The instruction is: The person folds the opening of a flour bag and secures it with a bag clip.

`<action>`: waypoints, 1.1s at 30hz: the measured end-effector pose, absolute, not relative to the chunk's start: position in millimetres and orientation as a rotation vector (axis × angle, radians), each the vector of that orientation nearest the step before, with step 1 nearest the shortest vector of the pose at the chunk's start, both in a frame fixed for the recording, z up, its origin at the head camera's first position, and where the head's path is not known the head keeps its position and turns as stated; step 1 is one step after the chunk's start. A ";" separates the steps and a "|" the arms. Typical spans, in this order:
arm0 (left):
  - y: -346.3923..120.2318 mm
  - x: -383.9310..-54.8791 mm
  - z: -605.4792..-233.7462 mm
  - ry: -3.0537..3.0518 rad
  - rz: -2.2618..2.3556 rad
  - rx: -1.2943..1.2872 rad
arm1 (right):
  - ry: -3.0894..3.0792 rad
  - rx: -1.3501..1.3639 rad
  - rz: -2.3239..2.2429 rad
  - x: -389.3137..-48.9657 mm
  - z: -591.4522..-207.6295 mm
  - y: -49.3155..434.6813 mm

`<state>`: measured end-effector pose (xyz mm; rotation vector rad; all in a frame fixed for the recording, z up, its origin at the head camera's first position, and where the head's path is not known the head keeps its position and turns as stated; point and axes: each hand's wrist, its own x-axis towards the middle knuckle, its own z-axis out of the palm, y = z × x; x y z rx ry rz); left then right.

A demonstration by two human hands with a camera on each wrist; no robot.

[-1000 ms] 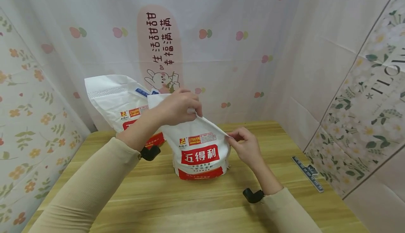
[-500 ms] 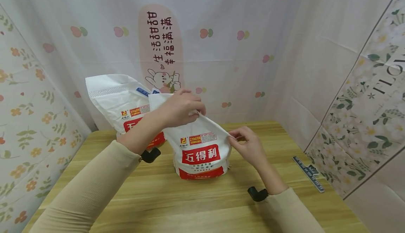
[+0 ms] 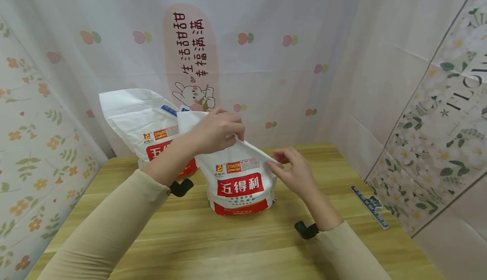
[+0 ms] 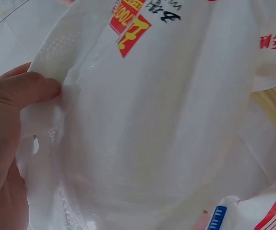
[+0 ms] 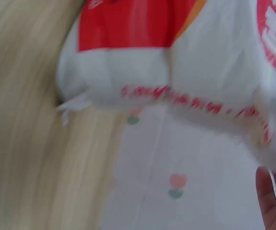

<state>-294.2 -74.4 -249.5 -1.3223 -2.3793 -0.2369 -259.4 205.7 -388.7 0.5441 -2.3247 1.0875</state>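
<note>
A white flour bag with red printing stands upright on the wooden table, its top pulled up and folded toward the left. My left hand pinches the bag's upper edge; in the left wrist view the thumb presses on the white plastic near a small hole. At the bag's right edge my right hand holds the sloping rim between thumb and fingers. In the right wrist view, only some fingers show beside the blurred bag.
Behind to the left stands a second, similar flour bag, with a blue sealing clip across its top. A grey-blue sealing clip lies at the table's right side. Printed curtains enclose the back and sides.
My right thumb and fingers have shifted slightly inward and spread a little along the bag's right rim. The left hand keeps its grip, and both bags stay in place.
</note>
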 end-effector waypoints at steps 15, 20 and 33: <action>-61.3 -294.1 -250.3 -2.326 -0.172 -1.369 | -2.215 0.636 1.012 -262.9 -368.1 184.4; -61.9 -292.6 -254.3 -2.219 -0.086 -1.419 | -2.065 0.753 0.814 -263.8 -367.1 177.8; -77.0 -285.6 -241.1 -2.330 0.053 -1.401 | -2.140 0.769 0.835 -264.9 -388.9 199.2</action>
